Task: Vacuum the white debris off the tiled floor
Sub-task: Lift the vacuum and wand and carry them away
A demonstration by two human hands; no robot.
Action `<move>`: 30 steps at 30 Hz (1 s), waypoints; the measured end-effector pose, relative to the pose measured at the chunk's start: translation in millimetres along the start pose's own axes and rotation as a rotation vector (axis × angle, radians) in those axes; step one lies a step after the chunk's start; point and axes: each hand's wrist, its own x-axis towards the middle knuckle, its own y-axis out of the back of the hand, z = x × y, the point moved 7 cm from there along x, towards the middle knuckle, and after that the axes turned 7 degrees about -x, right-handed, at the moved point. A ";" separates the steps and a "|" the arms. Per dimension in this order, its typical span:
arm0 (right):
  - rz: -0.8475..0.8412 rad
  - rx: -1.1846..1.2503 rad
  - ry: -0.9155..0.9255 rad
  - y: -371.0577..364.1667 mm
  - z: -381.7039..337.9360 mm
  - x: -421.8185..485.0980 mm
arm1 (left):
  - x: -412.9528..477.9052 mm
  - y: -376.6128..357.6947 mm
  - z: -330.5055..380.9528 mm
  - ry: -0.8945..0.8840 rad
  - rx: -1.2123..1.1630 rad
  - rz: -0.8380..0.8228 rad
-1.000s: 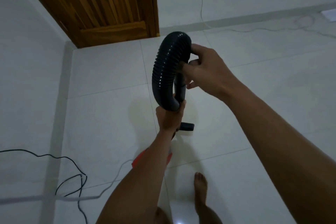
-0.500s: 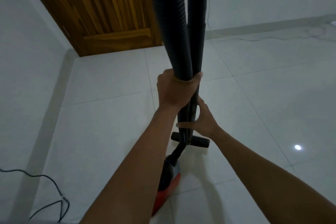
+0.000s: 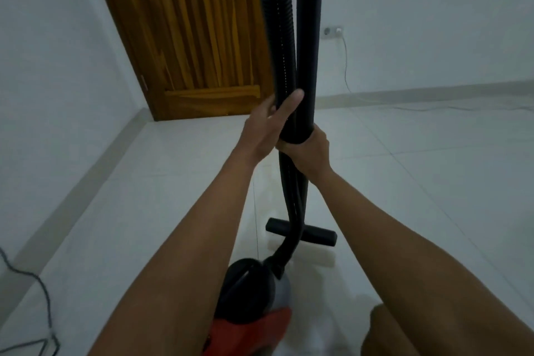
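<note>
Item: vacuum cleaner, handled by a person standing over it on the tiled floor (image 3: 433,182).

- Left grip (image 3: 267,130): forearm reached up and forward from the lower left. It grasped the ribbed hose (image 3: 278,23), with the thumb laid up across the hose's front and the fingers passing behind it.
- Right grip (image 3: 310,152): forearm rose from the lower right. It sat directly under the left grip and touched it. Its fingers were curled tightly from the right round the smooth tube (image 3: 309,37) and the hose together, knuckles outward.
- Hose and tube: held upright side by side, touching. Both ran out of view at the top.
- Nozzle (image 3: 319,234): a black crossbar at the tube's foot, lying flat on the floor below the two grips.
- Vacuum body (image 3: 248,289): black above and red below. It stood on the floor at the near edge, between the forearms, with the hose curving into its top.
- White debris: could not be made out on the pale tiles.
- Wooden door (image 3: 196,37): stood at the floor's far left corner.
- Socket (image 3: 332,31): set on the far wall, with a white cord (image 3: 345,66) hanging from it to the floor's far edge.
- Dark cable (image 3: 46,298): lay along the floor's left edge.
- Knee (image 3: 404,335): showed at the near right.
</note>
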 end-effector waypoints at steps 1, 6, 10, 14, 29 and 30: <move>0.001 -0.005 0.026 0.1 -3.1 -3.3 | -19.3 4.4 -27.8 0.073 0.020 0.041; -0.013 -0.013 0.046 1.6 -17.1 -18.7 | -112.6 36.5 -155.4 0.463 0.301 -0.098; -0.029 0.007 0.047 -8.0 -18.5 -22.7 | -180.1 72.0 -234.5 0.729 0.541 -0.334; -0.041 0.023 0.067 -14.0 -18.5 -25.1 | -228.3 93.3 -283.9 0.867 0.819 -0.542; -0.030 0.073 0.001 -37.9 -8.8 -22.5 | -229.8 95.8 -339.5 0.704 1.143 -0.792; -0.028 0.072 -0.005 -39.9 -7.7 -22.3 | -231.0 96.6 -340.6 0.706 1.142 -0.806</move>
